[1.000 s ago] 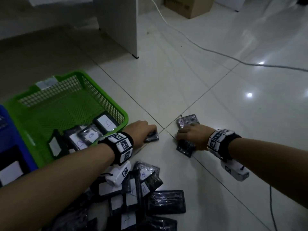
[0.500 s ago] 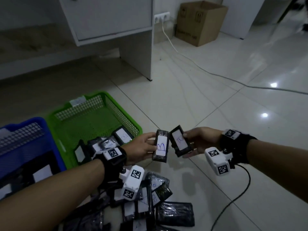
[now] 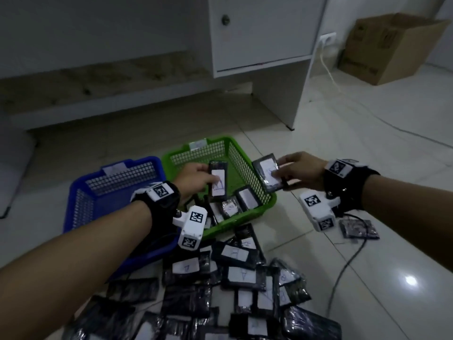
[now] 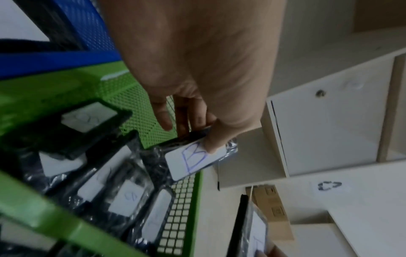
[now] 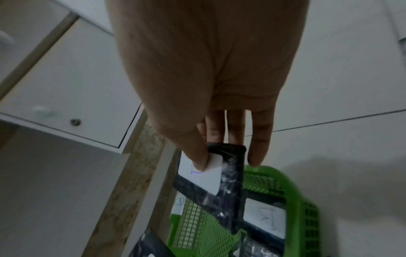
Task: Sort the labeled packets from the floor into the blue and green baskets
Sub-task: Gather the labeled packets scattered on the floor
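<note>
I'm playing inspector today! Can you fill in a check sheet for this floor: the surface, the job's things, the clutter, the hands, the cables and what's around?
Surface: pale glossy tiled floor, with light reflections.
Job's things: green basket holds several labelled packets; blue basket beside it, touching; pile of packets on the floor in front.
Clutter: one packet lying apart under the right wrist.
Hands: left hand pinches a packet marked B over the green basket; right hand pinches another packet at the basket's right rim, letter hidden by the thumb.
Cables: white cable from the wall socket; dark cable on the floor.
Surroundings: white cabinet, cardboard box.
</note>
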